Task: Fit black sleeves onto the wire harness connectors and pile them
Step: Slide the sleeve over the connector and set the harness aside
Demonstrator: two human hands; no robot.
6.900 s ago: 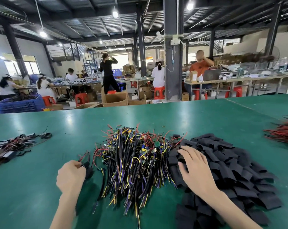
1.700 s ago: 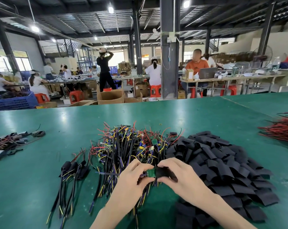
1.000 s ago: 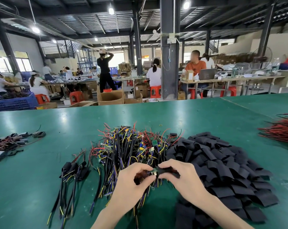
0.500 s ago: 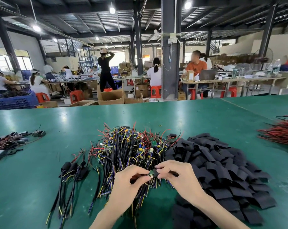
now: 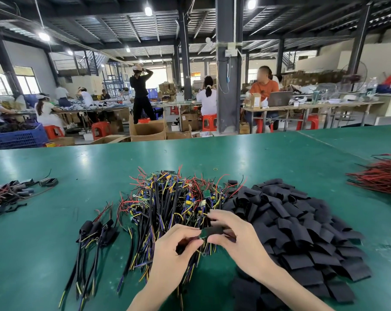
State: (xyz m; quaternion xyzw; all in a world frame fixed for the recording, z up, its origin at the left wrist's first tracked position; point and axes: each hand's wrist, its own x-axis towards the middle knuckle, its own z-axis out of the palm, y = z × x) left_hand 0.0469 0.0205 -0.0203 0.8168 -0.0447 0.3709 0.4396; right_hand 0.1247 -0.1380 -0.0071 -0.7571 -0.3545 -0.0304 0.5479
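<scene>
A tangled heap of wire harnesses [image 5: 167,205] with small green connector boards lies mid-table. To its right spreads a big pile of flat black sleeves [image 5: 302,230]. In front of the heap, my left hand [image 5: 176,254] pinches one harness by its green connector [image 5: 202,235]. My right hand [image 5: 237,241] grips a black sleeve [image 5: 214,231] that covers most of that connector; only a green edge shows. A few sleeved harnesses [image 5: 96,234] lie together to the left.
The green table [image 5: 268,162] stretches far back. A bundle of red wires [image 5: 383,176] lies at the right edge, and dark wired parts [image 5: 15,191] at the far left. People work at benches beyond the table.
Both hands met in front of the heap and took one harness and one sleeve. Over the last second the sleeve has slid further over the green connector.
</scene>
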